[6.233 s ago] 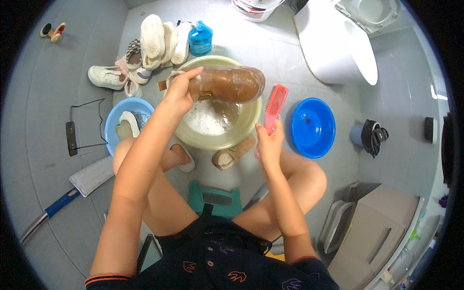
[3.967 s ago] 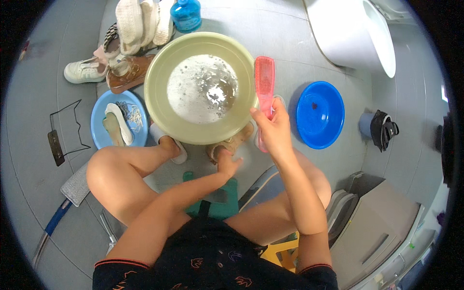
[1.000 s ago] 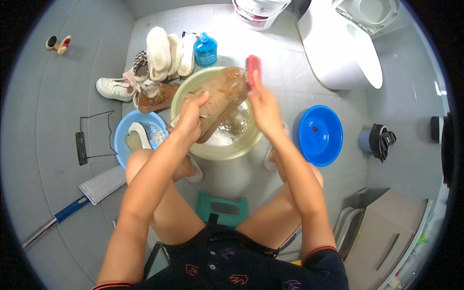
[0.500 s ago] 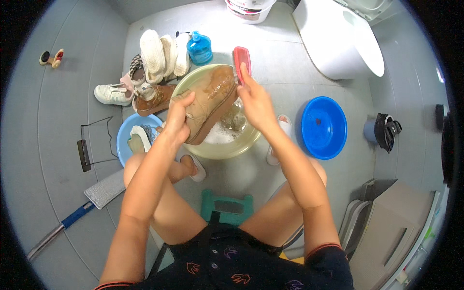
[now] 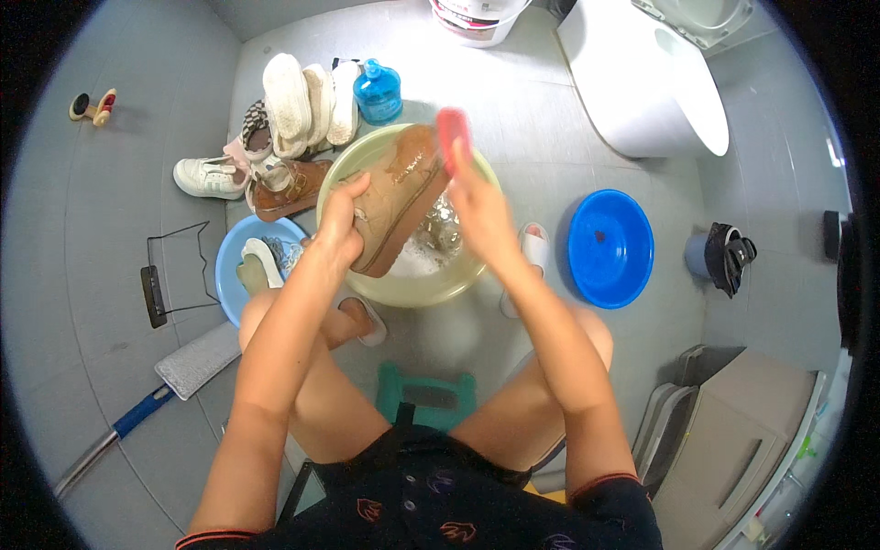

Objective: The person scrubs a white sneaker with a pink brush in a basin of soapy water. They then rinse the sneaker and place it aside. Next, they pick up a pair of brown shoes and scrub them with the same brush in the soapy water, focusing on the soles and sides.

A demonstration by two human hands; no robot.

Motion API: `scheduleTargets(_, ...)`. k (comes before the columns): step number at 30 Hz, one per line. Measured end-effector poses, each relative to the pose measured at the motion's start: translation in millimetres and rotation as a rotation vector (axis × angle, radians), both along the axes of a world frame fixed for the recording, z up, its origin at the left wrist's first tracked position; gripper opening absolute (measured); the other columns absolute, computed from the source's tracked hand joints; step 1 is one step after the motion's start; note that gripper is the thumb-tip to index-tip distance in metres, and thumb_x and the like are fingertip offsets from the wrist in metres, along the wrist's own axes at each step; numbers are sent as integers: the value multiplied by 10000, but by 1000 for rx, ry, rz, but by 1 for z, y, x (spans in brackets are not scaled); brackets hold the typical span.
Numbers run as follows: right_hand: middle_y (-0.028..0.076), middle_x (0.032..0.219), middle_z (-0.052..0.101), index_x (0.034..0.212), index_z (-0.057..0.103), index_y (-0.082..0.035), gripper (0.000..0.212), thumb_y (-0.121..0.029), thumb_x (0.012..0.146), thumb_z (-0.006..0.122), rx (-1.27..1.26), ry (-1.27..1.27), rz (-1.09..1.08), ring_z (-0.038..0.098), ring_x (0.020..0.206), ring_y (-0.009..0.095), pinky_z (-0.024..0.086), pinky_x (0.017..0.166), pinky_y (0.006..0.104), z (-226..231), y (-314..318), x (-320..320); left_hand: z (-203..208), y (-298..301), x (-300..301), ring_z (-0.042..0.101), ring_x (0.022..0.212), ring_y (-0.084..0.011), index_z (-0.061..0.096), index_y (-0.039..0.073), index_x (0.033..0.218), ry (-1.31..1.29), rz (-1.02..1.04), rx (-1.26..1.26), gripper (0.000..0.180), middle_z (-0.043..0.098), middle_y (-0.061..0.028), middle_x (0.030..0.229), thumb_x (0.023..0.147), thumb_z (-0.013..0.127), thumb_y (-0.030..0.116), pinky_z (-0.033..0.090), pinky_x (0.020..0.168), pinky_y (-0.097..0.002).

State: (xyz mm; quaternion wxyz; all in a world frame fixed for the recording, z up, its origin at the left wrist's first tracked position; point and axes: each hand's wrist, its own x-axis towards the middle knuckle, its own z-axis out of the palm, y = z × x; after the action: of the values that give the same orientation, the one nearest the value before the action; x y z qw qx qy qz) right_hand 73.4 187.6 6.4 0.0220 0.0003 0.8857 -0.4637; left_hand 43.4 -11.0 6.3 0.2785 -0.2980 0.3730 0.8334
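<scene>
A tan shoe (image 5: 394,197) with a wet, darker toe is held over a pale yellow-green basin (image 5: 403,296) of soapy water. My left hand (image 5: 341,223) is closed around its heel end. In my right hand (image 5: 478,203) is a red scrubbing brush (image 5: 453,137), blurred by motion. The brush is at the toe's right side; its bristles are hard to make out. Beside the basin on the left stands a brown shoe (image 5: 291,187), close to several white shoes (image 5: 287,101).
A light blue basin (image 5: 223,266) with insoles and laces is at my left. A bright blue basin (image 5: 610,249) stands to the right. Behind are a blue bottle (image 5: 379,93), a white bucket (image 5: 478,26) and a toilet (image 5: 642,101). A flat mop (image 5: 197,359) lies lower left.
The brush has shifted slightly down along the shoe's toe with my right hand. My left hand keeps its hold on the shoe. The whole view has moved a little.
</scene>
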Motion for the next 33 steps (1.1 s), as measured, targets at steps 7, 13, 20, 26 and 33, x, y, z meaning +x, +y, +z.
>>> scheduleTargets(7, 88, 756, 596, 1424, 344, -57, 552, -213, 911, 474, -544, -274, -462, 506, 488, 157, 432, 459, 315, 37, 42, -47, 5, -8, -12, 554, 1153, -254, 509, 22, 1270, 180, 28, 2, 400, 579, -122, 1253, 930, 538, 230, 423, 992, -398)
scheduleTargets(13, 26, 727, 557, 1115, 537, -39, 264, -170, 888, 506, -997, -390, -497, 459, 463, 121, 423, 431, 266, -1, 45, -79, -14, -2, -26, 549, 1079, -185, 507, 5, 1258, 345, 154, -264, 433, 586, -78, 1193, 887, 616, 198, 405, 946, -325)
scheduleTargets(20, 43, 732, 566, 983, 528, -77, 139, -196, 915, 552, -1008, -648, -480, 505, 495, 134, 437, 431, 270, -93, 18, -110, -21, -5, -87, 547, 1075, -198, 533, -52, 1231, 458, 505, -670, 385, 585, -111, 1213, 928, 576, 181, 408, 939, -326)
scheduleTargets(26, 49, 770, 559, 1088, 496, -125, 177, -253, 967, 505, -967, -625, -218, 495, 536, 118, 427, 450, 251, -129, -6, -158, -49, -32, -217, 634, 872, -353, 623, -110, 968, 888, 538, -1363, 385, 653, -257, 932, 915, 571, 268, 467, 797, -408)
scheduleTargets(33, 54, 789, 566, 1158, 493, -118, 271, -322, 979, 488, -952, -644, -106, 516, 579, 116, 452, 498, 265, -174, -37, -203, -129, -23, -325, 611, 709, -438, 622, -81, 720, 873, 192, -1834, 537, 604, -290, 706, 932, 504, 398, 472, 689, -487)
